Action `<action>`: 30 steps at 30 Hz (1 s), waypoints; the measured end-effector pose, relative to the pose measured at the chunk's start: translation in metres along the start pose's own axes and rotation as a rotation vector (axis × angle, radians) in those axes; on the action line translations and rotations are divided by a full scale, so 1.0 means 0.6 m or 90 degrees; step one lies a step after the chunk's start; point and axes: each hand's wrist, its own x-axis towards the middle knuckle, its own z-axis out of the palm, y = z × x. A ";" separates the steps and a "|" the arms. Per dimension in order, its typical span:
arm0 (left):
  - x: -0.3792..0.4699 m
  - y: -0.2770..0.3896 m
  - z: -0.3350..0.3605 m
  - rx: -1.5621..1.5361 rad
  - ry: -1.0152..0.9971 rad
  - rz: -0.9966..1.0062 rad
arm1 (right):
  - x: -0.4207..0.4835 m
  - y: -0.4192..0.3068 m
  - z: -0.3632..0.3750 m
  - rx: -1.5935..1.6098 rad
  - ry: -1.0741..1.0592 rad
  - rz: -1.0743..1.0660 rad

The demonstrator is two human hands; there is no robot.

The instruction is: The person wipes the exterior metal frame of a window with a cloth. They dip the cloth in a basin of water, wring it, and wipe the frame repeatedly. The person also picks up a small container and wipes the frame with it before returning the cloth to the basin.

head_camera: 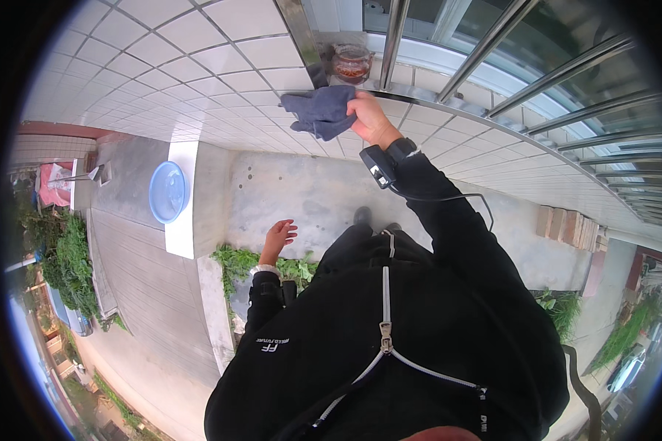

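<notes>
My right hand (371, 118) grips a dark blue-grey cloth (323, 113) at its right end. The cloth lies against the lower corner of the metal window-guard frame (303, 44), where the frame meets the white tiled wall (220, 66). Behind the frame, just above the cloth, a reddish-brown pot (352, 63) stands on the window ledge. My left hand (280, 238) hangs lower down on the left, over the concrete floor, fingers apart and holding nothing.
Shiny metal bars (485, 47) run along the window at the upper right. A blue plastic basin (167, 192) sits on a white ledge (181, 242) at left. Stacked bricks (568, 226) lie by the wall at right. Green plants (237, 264) grow beside my left arm.
</notes>
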 end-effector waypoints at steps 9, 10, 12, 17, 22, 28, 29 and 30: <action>0.097 0.130 0.076 0.133 -0.150 0.064 | -0.172 -0.107 -0.082 -0.136 0.037 -0.008; 0.098 0.145 0.085 0.149 -0.154 0.083 | -0.179 -0.108 -0.079 -0.133 0.001 -0.033; 0.086 0.163 0.104 0.165 -0.153 0.114 | -0.181 -0.101 -0.065 -0.146 -0.004 -0.053; 0.020 0.177 0.120 0.140 -0.110 0.145 | -0.121 -0.051 0.004 -0.202 -0.011 -0.189; -0.070 0.090 0.082 0.049 -0.008 0.108 | -0.036 -0.002 0.054 -0.430 0.024 -0.300; -0.164 -0.044 0.044 -0.102 0.109 0.028 | 0.007 0.025 0.085 -0.591 0.128 -0.324; -0.172 -0.061 0.048 -0.116 0.129 0.020 | 0.010 0.025 0.091 -0.559 0.141 -0.318; -0.177 -0.072 0.048 -0.132 0.127 0.012 | 0.011 0.022 0.096 -0.541 0.128 -0.323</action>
